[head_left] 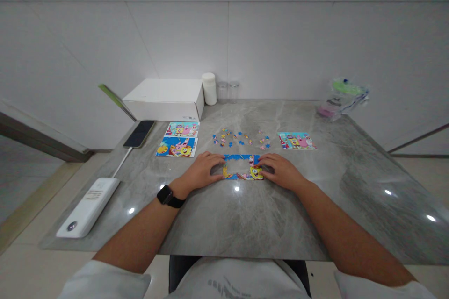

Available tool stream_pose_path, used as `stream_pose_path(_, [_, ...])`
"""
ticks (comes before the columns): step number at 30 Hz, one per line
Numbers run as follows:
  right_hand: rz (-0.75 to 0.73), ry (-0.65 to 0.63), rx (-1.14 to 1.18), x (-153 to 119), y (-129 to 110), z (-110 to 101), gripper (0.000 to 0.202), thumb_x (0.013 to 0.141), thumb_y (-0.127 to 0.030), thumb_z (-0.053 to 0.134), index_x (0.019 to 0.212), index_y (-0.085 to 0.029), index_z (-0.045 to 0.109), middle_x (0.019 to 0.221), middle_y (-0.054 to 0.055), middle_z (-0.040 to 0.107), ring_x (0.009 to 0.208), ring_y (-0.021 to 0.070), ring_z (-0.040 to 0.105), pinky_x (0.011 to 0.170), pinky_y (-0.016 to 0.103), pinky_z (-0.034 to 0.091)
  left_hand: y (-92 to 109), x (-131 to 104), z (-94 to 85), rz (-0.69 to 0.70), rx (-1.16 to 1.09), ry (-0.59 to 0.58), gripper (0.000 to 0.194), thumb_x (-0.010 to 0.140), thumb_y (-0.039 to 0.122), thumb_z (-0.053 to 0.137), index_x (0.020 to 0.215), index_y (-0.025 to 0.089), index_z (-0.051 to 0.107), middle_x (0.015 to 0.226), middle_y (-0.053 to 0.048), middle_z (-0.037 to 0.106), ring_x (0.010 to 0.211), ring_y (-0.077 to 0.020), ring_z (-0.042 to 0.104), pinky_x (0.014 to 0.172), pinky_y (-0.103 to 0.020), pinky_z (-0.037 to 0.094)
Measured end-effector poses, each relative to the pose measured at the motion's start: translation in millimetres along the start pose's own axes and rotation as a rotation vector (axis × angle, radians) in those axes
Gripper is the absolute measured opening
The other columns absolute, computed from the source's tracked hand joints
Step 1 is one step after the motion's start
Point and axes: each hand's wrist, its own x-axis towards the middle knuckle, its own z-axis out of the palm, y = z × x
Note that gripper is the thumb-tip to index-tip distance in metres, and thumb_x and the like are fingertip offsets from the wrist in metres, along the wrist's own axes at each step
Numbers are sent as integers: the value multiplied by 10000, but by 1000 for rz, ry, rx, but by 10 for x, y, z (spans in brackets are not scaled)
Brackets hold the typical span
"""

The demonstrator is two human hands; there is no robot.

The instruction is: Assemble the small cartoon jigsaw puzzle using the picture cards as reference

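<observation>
A partly assembled cartoon jigsaw puzzle point(257, 174) lies flat on the table in front of me. Its border pieces are joined around a gap where the grey tabletop shows. My left hand point(206, 169) grips its left edge with thumb and fingers, a black watch on that wrist. On the opposite edge, my right hand point(278, 171) holds the puzzle the same way. Just beyond it, several loose jigsaw pieces point(240, 134) are scattered, blue, yellow and pink. Two cartoon picture cards point(182, 129) point(177, 147) lie to the left, and another picture card point(297, 140) to the right.
On the grey marbled table point(245, 224), a phone point(139, 133) is cabled to a white power bank point(89, 206) at left. A white box point(163, 98), a white bottle point(209, 88) and two clear jars point(228, 92) stand at the back. A plastic bag point(342, 98) sits back right.
</observation>
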Motion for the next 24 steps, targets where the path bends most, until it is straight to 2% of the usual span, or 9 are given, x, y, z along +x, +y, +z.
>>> stream_pose_path(6, [9, 82, 27, -21, -9, -2, 234, 948, -276, 668, 1155, -279, 776, 1271, 78, 742, 1189, 249, 689, 1074, 454, 545, -19, -13, -9, 25, 0, 11, 444, 939, 469, 746, 1319, 249, 683, 1412, -91, 692, 1286, -266, 629, 1113, -459, 449])
stream_pose_path(9, [40, 134, 44, -16, 0, -16, 216, 958, -287, 644, 1136, -278, 765, 1251, 80, 739, 1142, 250, 702, 1010, 441, 579, -36, -9, -23, 22, -6, 33, 391, 974, 478, 700, 1295, 254, 693, 1389, -90, 696, 1257, -266, 633, 1105, -461, 459])
stream_pose_path(13, [54, 176, 71, -6, 40, -16, 234, 960, -226, 577, 1111, -265, 751, 1182, 84, 743, 1100, 247, 704, 988, 433, 578, -60, -4, -52, -6, -12, 114, 270, 1015, 406, 639, 1211, 240, 721, 1275, -91, 725, 1169, -248, 656, 1052, -437, 495])
stream_pose_path(17, [85, 206, 58, -19, 134, 7, 297, 915, -164, 540, 1106, -256, 749, 1150, 81, 742, 1082, 250, 700, 986, 431, 564, -100, -10, -72, -34, -33, 186, 229, 1037, 368, 585, 1161, 233, 722, 1187, -85, 723, 1125, -232, 663, 1025, -421, 520])
stream_pose_path(24, [211, 334, -24, -21, 246, 24, 269, 920, -197, 535, 1082, -236, 746, 1076, 82, 745, 870, 231, 681, 846, 393, 564, -119, -16, -82, 11, 20, 183, 207, 1024, 342, 600, 1138, 233, 735, 1185, -85, 717, 1104, -233, 664, 1006, -418, 525])
